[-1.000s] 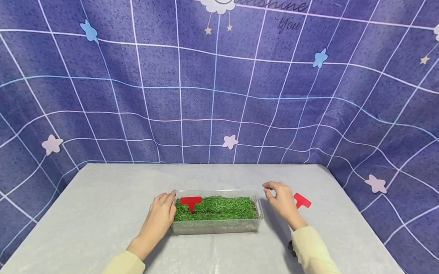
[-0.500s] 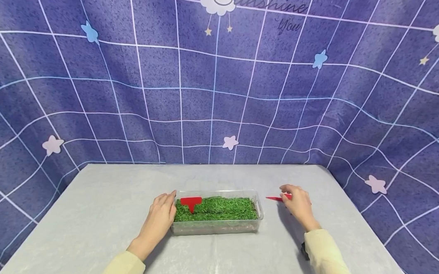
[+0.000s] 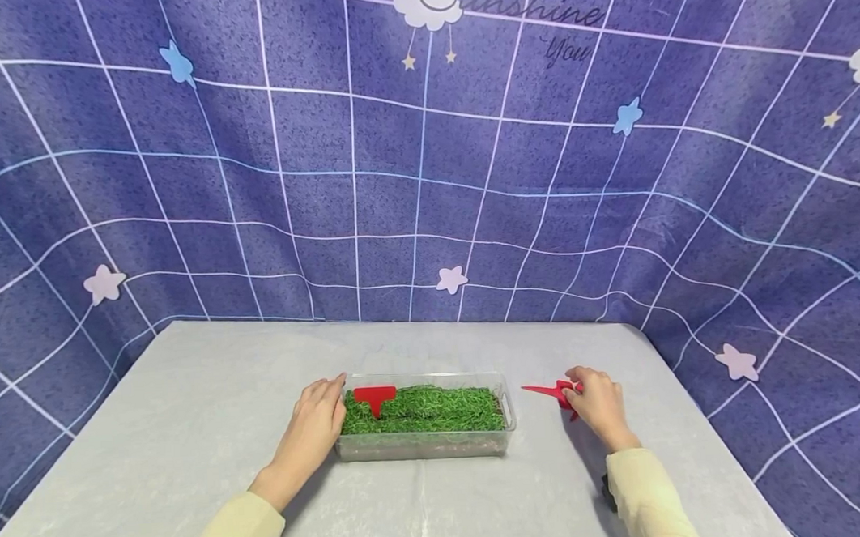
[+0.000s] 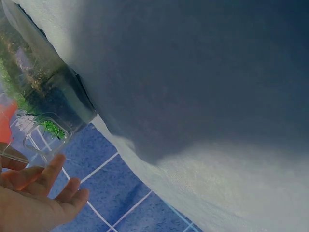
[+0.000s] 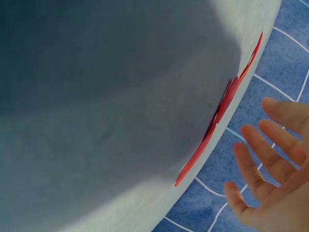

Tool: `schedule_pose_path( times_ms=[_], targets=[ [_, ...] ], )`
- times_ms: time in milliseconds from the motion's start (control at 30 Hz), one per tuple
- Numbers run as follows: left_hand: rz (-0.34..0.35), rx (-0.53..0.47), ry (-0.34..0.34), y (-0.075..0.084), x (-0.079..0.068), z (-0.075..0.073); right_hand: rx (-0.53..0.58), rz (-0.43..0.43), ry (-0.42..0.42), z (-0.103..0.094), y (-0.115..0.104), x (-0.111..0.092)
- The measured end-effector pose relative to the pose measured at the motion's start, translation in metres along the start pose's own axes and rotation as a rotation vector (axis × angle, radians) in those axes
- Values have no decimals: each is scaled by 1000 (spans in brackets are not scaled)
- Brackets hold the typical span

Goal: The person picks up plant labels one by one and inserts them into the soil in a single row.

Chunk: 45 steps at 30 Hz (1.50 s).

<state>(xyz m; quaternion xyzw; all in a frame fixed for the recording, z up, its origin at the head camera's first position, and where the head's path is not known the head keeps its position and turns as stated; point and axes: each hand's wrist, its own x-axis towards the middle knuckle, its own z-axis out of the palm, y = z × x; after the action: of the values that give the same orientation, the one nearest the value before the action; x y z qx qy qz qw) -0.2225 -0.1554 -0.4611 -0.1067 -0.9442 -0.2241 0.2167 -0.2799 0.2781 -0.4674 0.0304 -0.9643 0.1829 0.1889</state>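
A clear plastic box [image 3: 421, 446] of green turf [image 3: 437, 406] stands mid-table. One red T-shaped plant label [image 3: 375, 395] stands upright in the turf's left part. My left hand [image 3: 313, 412] grips the box's left end; in the left wrist view its thumb and fingers [image 4: 50, 174] are on either side of the rim beside the handle opening. To the right of the box, more red plant labels [image 3: 564, 393] lie overlapping on the table. My right hand [image 3: 599, 401] is over their right part, hiding some of them. The right wrist view shows its fingers [image 5: 263, 154] loosely spread, apart from the labels, holding nothing.
A pale grey cloth covers the table [image 3: 211, 410]. Behind it and at both sides hangs a blue-purple curtain [image 3: 367, 191] with a grid, stars and clouds. A dark wrist strap [image 3: 608, 493] shows under the right sleeve.
My right hand has moved right, away from the box's right end, to over the loose red labels, uncovering a pointed label end. The left hand and the box have stayed in place.
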Motion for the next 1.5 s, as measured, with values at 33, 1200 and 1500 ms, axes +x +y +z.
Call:
schedule_pose_path(
  times_ms=[33,1200,1500],
  targets=[
    [1,-1,1,0,0,0,-9,6,-17,0,0,0],
    [12,0,3,1,0,0,-59,30,-265,6,1,4],
    [7,2,-3,0,0,0,-40,28,-278,4,1,4]
  ],
)
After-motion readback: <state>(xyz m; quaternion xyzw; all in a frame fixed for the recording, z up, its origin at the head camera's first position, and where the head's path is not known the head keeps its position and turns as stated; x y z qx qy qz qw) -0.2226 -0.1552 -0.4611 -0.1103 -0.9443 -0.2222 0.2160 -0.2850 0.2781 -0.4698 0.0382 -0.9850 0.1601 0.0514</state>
